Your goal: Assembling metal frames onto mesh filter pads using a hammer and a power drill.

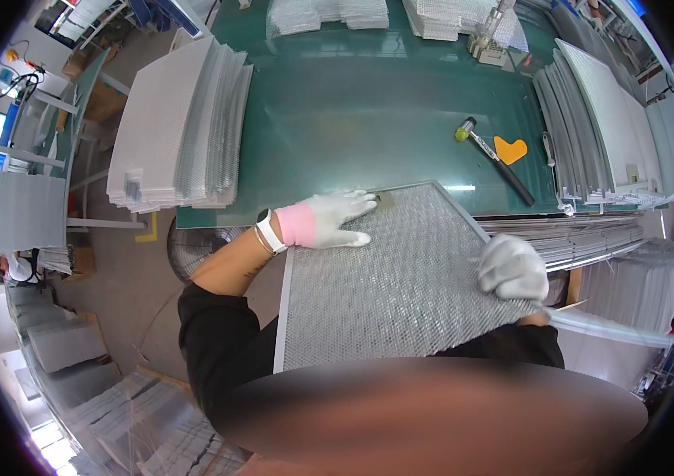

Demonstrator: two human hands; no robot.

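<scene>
"Head view: where is the panel?"

"I find the mesh panel (pixel 385 293) before the body, its far end overlapping the near edge of the green table (pixel 329 119). The left hand (pixel 335 220) lies on it, fingers extended, thumb apart. The right hand (pixel 512 268) is curled into a fist at the right edge; I cannot tell what it grips."

"Handling?"

"I'd judge: brace with the left palm, apply the right hand's force along the frame, and avoid denting the mesh."

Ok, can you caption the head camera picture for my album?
Gloved left grip on a silvery mesh panel, right grip curled at its edge, a hammer on the green table beyond.
</scene>
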